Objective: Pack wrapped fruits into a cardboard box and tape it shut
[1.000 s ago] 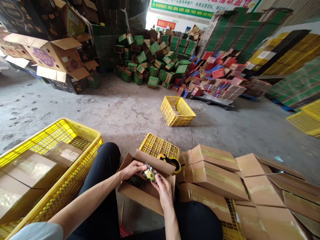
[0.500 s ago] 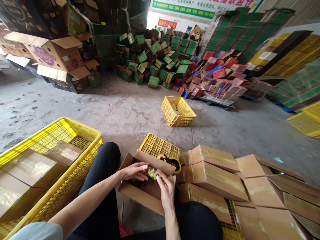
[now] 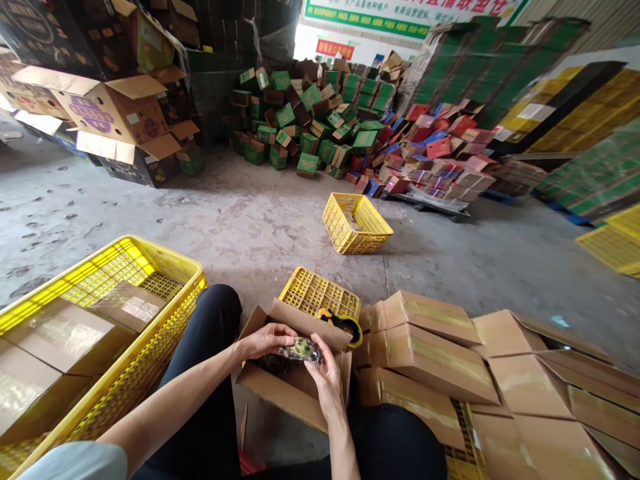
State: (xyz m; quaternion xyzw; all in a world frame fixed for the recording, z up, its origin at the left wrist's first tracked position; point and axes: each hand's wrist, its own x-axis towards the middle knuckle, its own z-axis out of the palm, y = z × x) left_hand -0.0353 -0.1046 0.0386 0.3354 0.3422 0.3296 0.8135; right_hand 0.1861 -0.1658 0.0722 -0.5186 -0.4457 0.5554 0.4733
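A small shiny package (image 3: 303, 349) with dark and yellow-green patches is held over an open cardboard box (image 3: 283, 395). Its exact kind is not clear. My left hand (image 3: 267, 341) pinches the left end, and my right hand (image 3: 324, 373) grips the right end with the thumb and fingers. Dark items show faintly inside the box, partly hidden by my left hand. Just past the box's far flap lies a yellow and black tape dispenser (image 3: 353, 330), beside an upturned yellow crate (image 3: 320, 293).
To the left, a large yellow crate (image 3: 197, 270) holds closed cartons (image 3: 65, 327). Taped cartons (image 3: 425, 357) are stacked on the right. Another yellow crate (image 3: 357, 241) sits on the floor ahead. Farther back are heaped green boxes (image 3: 307, 163) and red and blue boxes (image 3: 437, 147).
The package has turned flatter and more of it shows. My left fingers have closed onto its left end, while my right hand has shifted slightly around the other end.
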